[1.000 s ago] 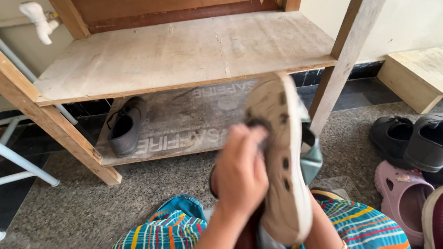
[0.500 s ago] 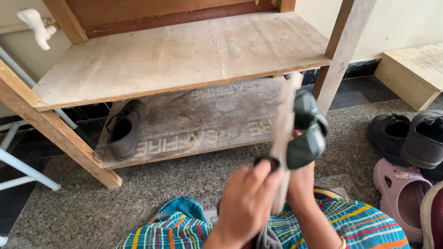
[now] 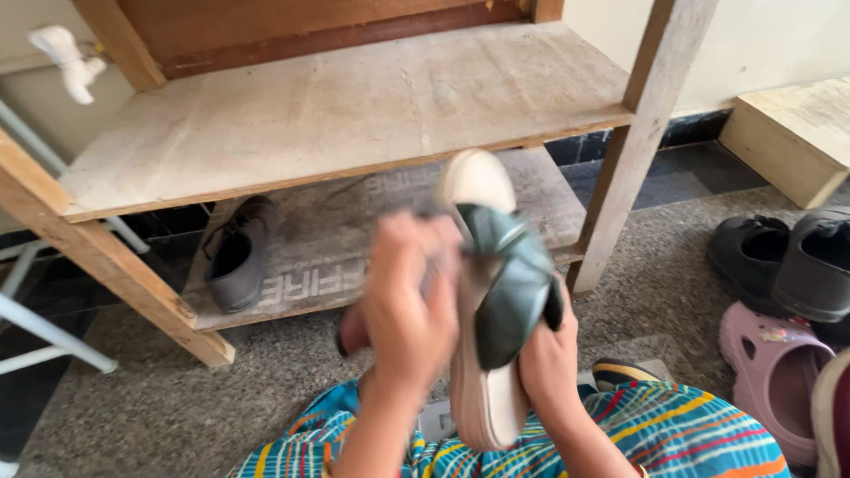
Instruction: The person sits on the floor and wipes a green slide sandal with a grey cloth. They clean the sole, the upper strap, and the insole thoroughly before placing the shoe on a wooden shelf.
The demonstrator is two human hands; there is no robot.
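Centre frame, right hand gripping a green-strapped sandal from below, left hand blurred, closed on a cloth against the sandal, shoes at right, wooden rack beyond, dark shoe on its lower shelf

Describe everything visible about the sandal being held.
The sandal has a thick cream-coloured sole and crossed dark green straps that look glossy, like leather. It is held upright, toe end up, in front of the wooden rack. The right hand grips it from beneath the straps; the left hand, blurred, presses against its left side.
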